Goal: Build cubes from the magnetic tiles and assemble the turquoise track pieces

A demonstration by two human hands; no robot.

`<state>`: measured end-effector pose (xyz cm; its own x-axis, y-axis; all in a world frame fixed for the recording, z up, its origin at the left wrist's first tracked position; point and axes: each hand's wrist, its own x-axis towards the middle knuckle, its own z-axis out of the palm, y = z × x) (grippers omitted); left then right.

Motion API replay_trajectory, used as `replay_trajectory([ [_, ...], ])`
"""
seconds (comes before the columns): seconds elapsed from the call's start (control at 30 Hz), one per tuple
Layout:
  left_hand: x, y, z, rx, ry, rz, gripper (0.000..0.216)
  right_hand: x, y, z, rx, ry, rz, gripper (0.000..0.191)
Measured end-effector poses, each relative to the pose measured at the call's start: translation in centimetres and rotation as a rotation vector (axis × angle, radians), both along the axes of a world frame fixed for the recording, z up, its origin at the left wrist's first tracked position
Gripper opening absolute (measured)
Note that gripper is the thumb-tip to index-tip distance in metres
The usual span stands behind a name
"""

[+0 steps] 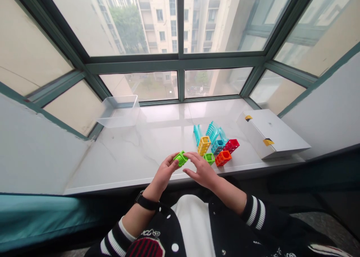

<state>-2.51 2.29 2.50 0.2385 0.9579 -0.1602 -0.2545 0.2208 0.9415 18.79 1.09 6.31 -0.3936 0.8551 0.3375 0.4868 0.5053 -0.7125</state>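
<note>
Holding a green block (180, 158) with fingers closed on it, both hands, left (163, 173) and right (201, 171), are fitting it beside the other blocks (218, 146), probably.

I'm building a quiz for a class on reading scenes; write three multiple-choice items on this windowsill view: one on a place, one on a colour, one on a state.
1. Where does the clear plastic tub stand on the white marble sill?
A. far left corner, by the window
B. on the white cardboard box
C. beside the hands

2. What colour is the lattice plastic block held between both hands?
A. red
B. green
C. yellow

3. How is the flat white cardboard box with yellow tabs?
A. open, flaps up
B. closed, lying flat
C. standing on end

Key:
1 A, the tub sits at the sill's far left, apart from the pile of coloured blocks.
2 B, the left hand and right hand pinch a green piece.
3 B, its lid is down and it lies flat at the right.
</note>
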Motion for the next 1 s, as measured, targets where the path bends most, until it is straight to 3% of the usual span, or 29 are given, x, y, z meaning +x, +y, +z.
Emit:
replay_trajectory([
  [0.47,1.2,-1.1,0.7,-0.057,-0.109,-0.045,0.054,0.1,0.1,-0.6,0.054,0.12,-0.051,0.039],
  [0.73,0.6,-1.0,0.4,0.025,0.035,-0.123,0.054,1.5,0.4,0.2,0.042,0.039,0.042,0.034],
  [1.0,0.4,-0.6,0.0,0.105,0.198,-0.084,0.059,2.4,0.4,-0.8,0.025,0.089,0.027,0.061],
])
